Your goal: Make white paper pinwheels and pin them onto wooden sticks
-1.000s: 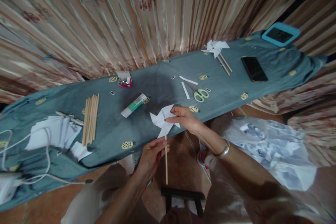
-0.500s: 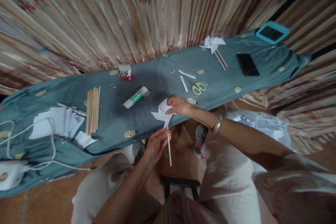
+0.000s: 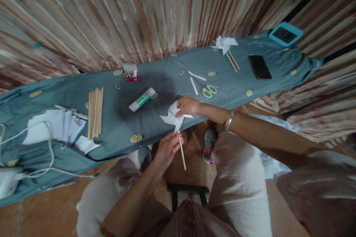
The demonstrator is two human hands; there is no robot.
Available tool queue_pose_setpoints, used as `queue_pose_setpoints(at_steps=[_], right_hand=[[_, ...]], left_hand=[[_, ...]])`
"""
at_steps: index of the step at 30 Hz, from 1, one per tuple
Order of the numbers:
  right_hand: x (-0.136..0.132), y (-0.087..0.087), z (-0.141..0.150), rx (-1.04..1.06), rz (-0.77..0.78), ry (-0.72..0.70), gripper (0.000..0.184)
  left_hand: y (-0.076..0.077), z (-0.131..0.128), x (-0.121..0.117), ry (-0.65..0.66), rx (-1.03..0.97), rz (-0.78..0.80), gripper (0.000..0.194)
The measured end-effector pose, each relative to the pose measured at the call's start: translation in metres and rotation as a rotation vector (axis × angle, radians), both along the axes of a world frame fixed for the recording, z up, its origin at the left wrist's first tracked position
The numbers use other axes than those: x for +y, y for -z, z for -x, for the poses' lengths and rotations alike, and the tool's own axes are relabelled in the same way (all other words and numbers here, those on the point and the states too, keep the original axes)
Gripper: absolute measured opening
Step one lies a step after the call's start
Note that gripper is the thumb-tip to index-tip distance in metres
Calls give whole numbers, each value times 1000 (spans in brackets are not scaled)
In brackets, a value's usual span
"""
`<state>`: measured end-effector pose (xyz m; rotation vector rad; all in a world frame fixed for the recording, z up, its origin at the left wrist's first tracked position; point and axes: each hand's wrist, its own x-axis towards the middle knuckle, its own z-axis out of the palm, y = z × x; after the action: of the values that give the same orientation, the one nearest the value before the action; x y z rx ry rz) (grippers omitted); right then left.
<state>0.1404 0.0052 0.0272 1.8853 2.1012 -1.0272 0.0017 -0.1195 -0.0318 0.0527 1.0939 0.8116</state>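
- Where the grey-green cloth with yellow pineapple prints [image 3: 116,118] starts on the far left, a boxy white plastic block [image 3: 9,182] sits with a thin white cable [image 3: 58,169] looping around it.
- Next up, a fanned stack of white paper sheets [image 3: 50,126], with a slim white pen-like stick [image 3: 71,111] by its far edge and one loose white paper piece [image 3: 85,144] at its near right corner.
- Just beside that, a neat row of round pale wooden sticks [image 3: 95,113].
- Farther back, a little red-and-white cardboard box [image 3: 131,74], lid up, shiny metal bits inside. In front of it lies a white-and-green tube [image 3: 141,100], tilted.
- My left hand [image 3: 168,150] has its fingers pinched around a single thin wooden stick [image 3: 182,153], near the top end.
- That stick meets a white paper pinwheel [image 3: 172,121], up over the table's near edge.
- My right hand [image 3: 189,105] grips the pinwheel's right side, thumb on the front. Silver bracelet [image 3: 228,123] on that wrist.
- Beyond it, two narrow white paper strips [image 3: 194,86] next to lime-handled scissors [image 3: 209,90].
- Toward the back right, more white paper pinwheels on two sticks [image 3: 226,44], then a flat black phone [image 3: 260,67], then a bright-blue-framed dark-screen gadget [image 3: 286,34].
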Motion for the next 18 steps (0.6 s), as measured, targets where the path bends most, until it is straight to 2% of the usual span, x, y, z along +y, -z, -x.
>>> queue_pose_setpoints(at_steps=[12,18], right_hand=[[12,5,-1,-36,3,-114,25],[17,12,-4,-23,12,-123,24]], left_hand=[[11,1,-2,21,-7,-31,20],[7,1,0,26,-6,-22,20]])
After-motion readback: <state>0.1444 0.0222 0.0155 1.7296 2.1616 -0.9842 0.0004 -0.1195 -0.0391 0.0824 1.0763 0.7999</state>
